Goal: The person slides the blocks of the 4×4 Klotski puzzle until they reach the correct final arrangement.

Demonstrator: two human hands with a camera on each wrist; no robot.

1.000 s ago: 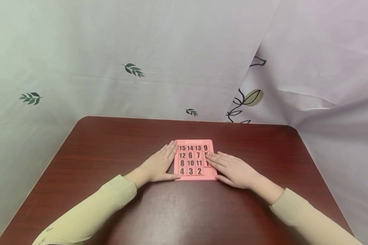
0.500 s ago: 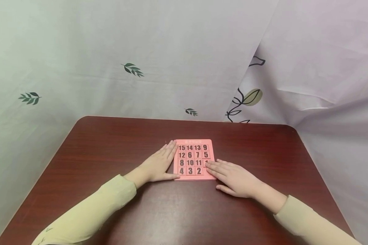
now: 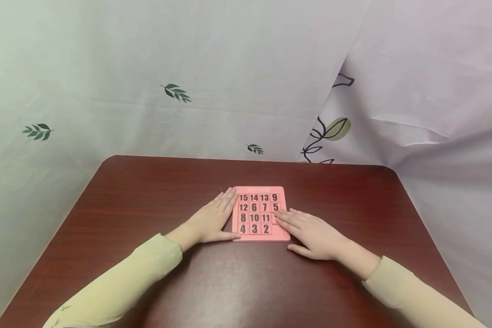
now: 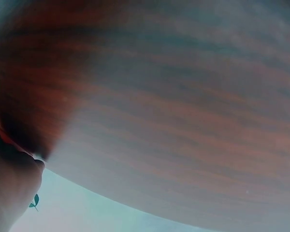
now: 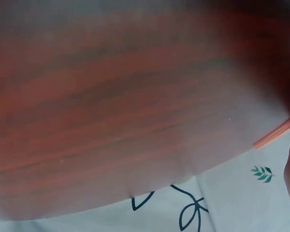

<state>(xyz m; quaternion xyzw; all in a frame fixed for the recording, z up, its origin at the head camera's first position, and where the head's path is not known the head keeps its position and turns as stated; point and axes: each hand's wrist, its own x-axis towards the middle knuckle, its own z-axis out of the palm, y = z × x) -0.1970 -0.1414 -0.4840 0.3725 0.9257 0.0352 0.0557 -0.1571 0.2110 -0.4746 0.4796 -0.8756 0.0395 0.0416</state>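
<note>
In the head view, a pink sliding number puzzle (image 3: 260, 191) lies flat on the dark red wooden table. Its tiles bear black numbers, with 15, 14, 13 and 9 along the far row. My left hand (image 3: 211, 221) rests against the puzzle's left side, fingers straight, the thumb touching the near left corner. From the right, my right hand (image 3: 315, 234) lays its straight fingertips on the right column, just below tile 5 (image 3: 275, 207), covering the tile there. Its thumb is apart from the board. The right wrist view catches only the puzzle's edge (image 5: 278, 133) and a bit of hand.
The brown table (image 3: 168, 177) extends all around the puzzle, with rounded far corners. Behind it and at its sides hang pale curtains (image 3: 229, 68) printed with leaves.
My right hand first slid toward me along the right column, uncovering tile 5, then moved slightly back away from me, hiding tile 1. My left hand and the puzzle stay in place.
</note>
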